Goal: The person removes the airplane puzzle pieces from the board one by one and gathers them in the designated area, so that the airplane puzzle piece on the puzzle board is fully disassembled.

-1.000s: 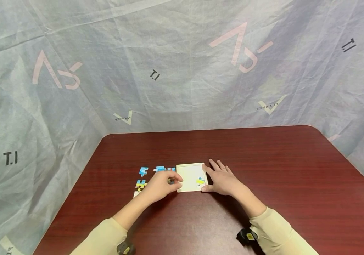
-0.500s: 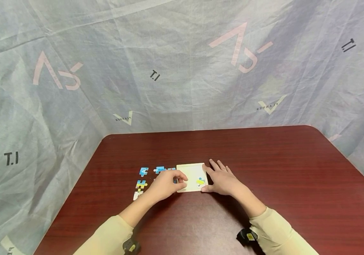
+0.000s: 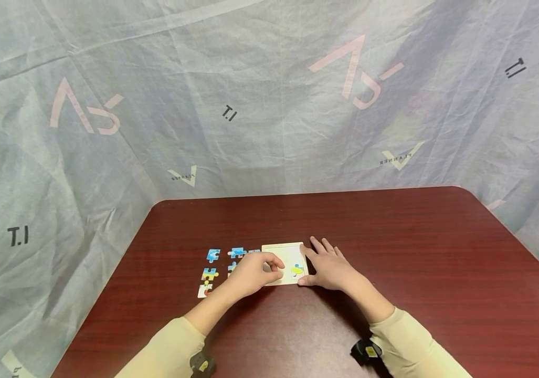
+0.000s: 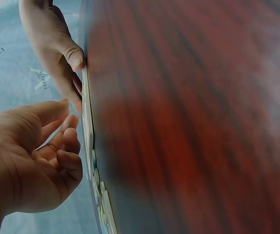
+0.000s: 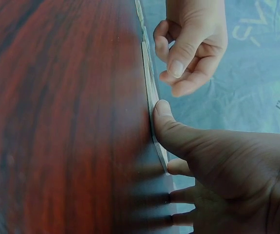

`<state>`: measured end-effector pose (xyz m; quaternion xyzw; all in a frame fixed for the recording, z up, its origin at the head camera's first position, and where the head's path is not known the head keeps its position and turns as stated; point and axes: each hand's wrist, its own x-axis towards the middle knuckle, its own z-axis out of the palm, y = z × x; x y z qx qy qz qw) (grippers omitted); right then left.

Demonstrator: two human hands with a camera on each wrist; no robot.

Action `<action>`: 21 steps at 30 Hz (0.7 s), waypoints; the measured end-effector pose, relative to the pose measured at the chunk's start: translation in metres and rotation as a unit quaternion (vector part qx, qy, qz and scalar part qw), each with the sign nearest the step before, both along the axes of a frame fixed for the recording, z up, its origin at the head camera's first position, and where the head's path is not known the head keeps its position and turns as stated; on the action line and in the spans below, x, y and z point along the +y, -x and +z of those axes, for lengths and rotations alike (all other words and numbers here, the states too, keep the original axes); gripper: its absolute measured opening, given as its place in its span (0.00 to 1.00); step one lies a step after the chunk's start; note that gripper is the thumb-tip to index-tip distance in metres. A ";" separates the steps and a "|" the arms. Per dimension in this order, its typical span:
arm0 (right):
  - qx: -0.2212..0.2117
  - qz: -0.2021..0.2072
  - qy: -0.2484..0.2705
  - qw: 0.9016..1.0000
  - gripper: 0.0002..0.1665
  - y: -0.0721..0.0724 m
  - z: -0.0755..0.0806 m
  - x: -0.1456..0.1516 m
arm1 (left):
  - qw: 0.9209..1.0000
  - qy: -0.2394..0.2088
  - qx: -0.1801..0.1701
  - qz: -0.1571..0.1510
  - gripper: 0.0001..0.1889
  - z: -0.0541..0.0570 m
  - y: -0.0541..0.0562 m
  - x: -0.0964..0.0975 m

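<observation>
A shallow light wooden puzzle tray (image 3: 276, 245) lies on the table, with one yellow and blue jigsaw piece (image 3: 296, 271) in its near right part. My left hand (image 3: 253, 273) hovers over the tray's left half, fingers loosely bent; in the left wrist view a gap shows between thumb and fingers (image 4: 70, 139), and I see nothing in it. My right hand (image 3: 330, 268) rests at the tray's right side. Its thumb (image 5: 163, 114) touches the near right corner and its index finger the far right corner, while the other fingers spread out straight on the table.
Loose jigsaw pieces lie left of the tray: a blue one (image 3: 213, 255), another blue one (image 3: 237, 252), a yellow and blue one (image 3: 210, 274) and a whitish one (image 3: 204, 290). My left hand partly covers others. A grey printed cloth (image 3: 269, 131) hangs behind the dark red table (image 3: 415, 252).
My left hand has moved right over the tray, uncovering more of the loose pieces behind it. My right hand and the tray have stayed in place.
</observation>
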<state>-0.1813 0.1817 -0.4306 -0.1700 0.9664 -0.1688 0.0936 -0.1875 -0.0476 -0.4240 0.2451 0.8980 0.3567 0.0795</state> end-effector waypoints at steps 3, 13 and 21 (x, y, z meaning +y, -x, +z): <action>0.000 -0.001 0.001 1.000 0.56 -0.001 0.001 0.001 | 1.000 -0.003 -0.001 -0.004 0.05 -0.001 0.001 0.002; -0.002 -0.001 0.002 1.000 0.56 -0.002 0.003 0.000 | 0.999 0.032 -0.002 -0.006 0.07 -0.003 0.003 0.011; -0.002 -0.001 0.000 1.000 0.55 -0.002 0.001 0.001 | 0.999 0.045 -0.003 -0.011 0.11 -0.005 0.003 0.018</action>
